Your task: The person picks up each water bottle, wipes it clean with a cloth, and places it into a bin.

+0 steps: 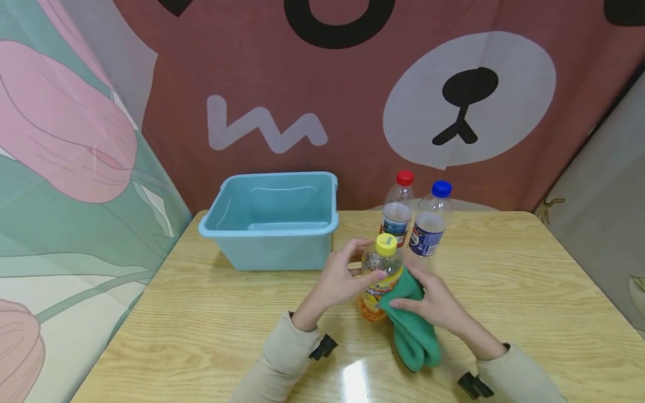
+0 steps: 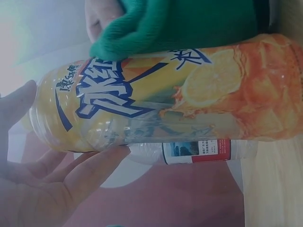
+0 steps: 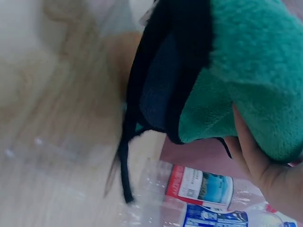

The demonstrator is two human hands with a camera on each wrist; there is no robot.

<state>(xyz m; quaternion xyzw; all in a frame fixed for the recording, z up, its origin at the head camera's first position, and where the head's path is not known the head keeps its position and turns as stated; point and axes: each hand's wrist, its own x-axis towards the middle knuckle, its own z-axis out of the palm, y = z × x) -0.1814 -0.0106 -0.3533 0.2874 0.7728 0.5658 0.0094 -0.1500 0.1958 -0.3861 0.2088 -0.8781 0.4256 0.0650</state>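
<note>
A plastic drink bottle (image 1: 375, 296) with a yellow cap and an orange-and-yellow label stands on the table. My left hand (image 1: 345, 272) holds it round its upper part, thumb on the near side; the left wrist view shows the label of the bottle (image 2: 156, 99) up close. In my right hand (image 1: 437, 299) is a green cloth (image 1: 414, 330), gripped at its upper part and pressed to the bottle's right side. The cloth (image 3: 255, 75) has a dark edge and a loop in the right wrist view. Part of the right fingers is hidden behind the cloth.
Behind the hands stand a red-capped bottle (image 1: 396, 215) and a blue-capped bottle (image 1: 430, 226), side by side. A light blue plastic bin (image 1: 277, 252) sits at the back left of the wooden table (image 1: 201, 336). A printed curtain (image 1: 353, 84) hangs beyond the table's far edge.
</note>
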